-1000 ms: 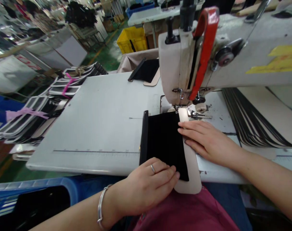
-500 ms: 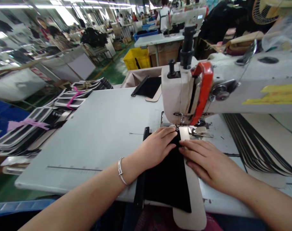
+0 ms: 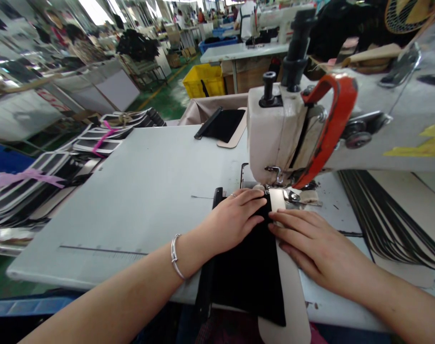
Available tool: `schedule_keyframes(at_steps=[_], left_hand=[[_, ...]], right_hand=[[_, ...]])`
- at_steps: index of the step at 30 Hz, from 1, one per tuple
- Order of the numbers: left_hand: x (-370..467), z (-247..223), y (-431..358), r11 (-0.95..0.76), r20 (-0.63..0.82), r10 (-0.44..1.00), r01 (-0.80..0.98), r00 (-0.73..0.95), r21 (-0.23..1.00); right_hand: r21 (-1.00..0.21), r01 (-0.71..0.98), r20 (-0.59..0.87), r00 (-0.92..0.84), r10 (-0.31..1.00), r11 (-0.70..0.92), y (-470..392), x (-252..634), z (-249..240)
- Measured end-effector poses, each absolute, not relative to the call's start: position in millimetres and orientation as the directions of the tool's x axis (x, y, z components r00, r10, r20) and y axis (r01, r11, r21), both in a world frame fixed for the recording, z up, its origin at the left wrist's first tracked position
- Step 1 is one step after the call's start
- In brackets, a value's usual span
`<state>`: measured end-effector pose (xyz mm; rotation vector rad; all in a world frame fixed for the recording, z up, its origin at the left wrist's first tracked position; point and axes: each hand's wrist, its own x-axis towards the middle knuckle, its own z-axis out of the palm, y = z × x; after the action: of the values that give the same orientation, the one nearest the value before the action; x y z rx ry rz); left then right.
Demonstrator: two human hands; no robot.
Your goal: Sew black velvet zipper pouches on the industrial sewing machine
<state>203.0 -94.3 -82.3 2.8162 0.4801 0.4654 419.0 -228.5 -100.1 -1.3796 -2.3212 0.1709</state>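
Note:
A piece of black fabric (image 3: 251, 282) with a dark stiff bar along its left edge lies on a beige rounded panel (image 3: 294, 291). Its far end is at the presser foot of the white sewing machine (image 3: 270, 138). My left hand (image 3: 235, 220) rests on the fabric, fingers stretched toward the foot, a bracelet on the wrist. Flat across the seam between fabric and beige panel lies my right hand (image 3: 310, 236), its fingertips at the fabric's edge. Neither hand grips anything. The needle point is hard to make out.
Another black and beige piece (image 3: 226, 126) lies at the back of the white table (image 3: 149, 191). A fanned stack of panels (image 3: 392, 215) is on the right. Bundles tied with pink strips (image 3: 34, 179) stand to the left. A yellow crate (image 3: 205, 81) and people are farther back.
The camera view has shifted, so the machine head appears larger and farther right. Both hands stay flat on the piece in nearly the same place at the presser foot.

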Motion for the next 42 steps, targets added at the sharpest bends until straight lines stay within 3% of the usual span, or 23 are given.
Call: schedule_keyframes(at_steps=[10, 25, 29, 32, 42], left_hand=[[210, -88, -93, -0.929, 0.261, 0.358, 0.314, 0.896, 0.198], [208, -83, -89, -0.929, 0.209, 0.356, 0.321, 0.911, 0.184], [182, -66, -133, -0.948, 0.145, 0.216, 0.172, 0.966, 0.269], [163, -58, -169, -0.949, 0.197, 0.118, 0.052, 0.973, 0.312], [159, -61, -186, -0.985, 0.227, 0.021, -0.019, 0.974, 0.174]], right_hand=[[-0.312, 0.827, 0.291, -0.385, 0.876, 0.467, -225, 419, -101], [-0.293, 0.855, 0.294, -0.346, 0.891, 0.428, -226, 419, -104], [-0.363, 0.826, 0.312, -0.328, 0.892, 0.431, -261, 410, -98], [-0.400, 0.792, 0.356, -0.330, 0.874, 0.462, -293, 402, -98], [-0.413, 0.772, 0.375, -0.339, 0.863, 0.483, -307, 398, -103]])
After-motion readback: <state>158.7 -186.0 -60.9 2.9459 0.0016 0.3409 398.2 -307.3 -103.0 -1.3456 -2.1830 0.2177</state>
